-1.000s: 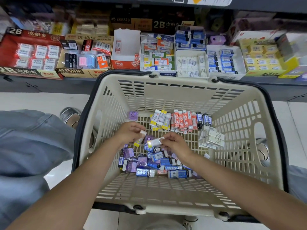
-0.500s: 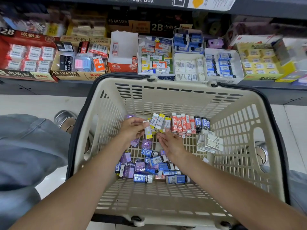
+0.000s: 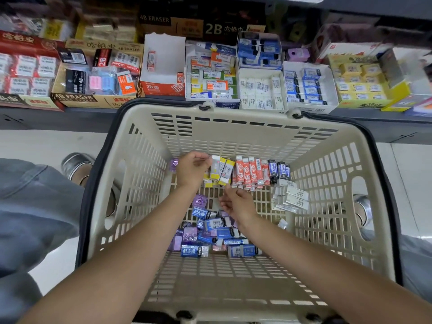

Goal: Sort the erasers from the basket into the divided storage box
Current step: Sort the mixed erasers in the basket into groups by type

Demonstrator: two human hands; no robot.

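Loose blue and purple erasers point(image 3: 210, 232) heap near the basket point(image 3: 233, 298) floor's middle. The right hand point(image 3: 236, 202) hovers above, fingers relaxed. At the far wall, the left hand point(image 3: 192, 171) pinches a yellow-sleeved eraser point(image 3: 215, 168), partly hiding the row. Blurred shelf boxes point(image 3: 261, 90) lie beyond.

Left hand point(image 3: 192, 170) pinching — right hand point(image 3: 236, 202) loose

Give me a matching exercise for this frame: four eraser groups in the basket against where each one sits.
Things:
1. yellow-sleeved erasers
2. red-sleeved erasers
3. white erasers
4. blue and purple erasers

Places:
A. loose pile nearest the person
B. by the basket's right wall
C. at the left hand's fingertips
D. far row, between yellow and dark blue

Pairs: 1-C, 2-D, 3-B, 4-A
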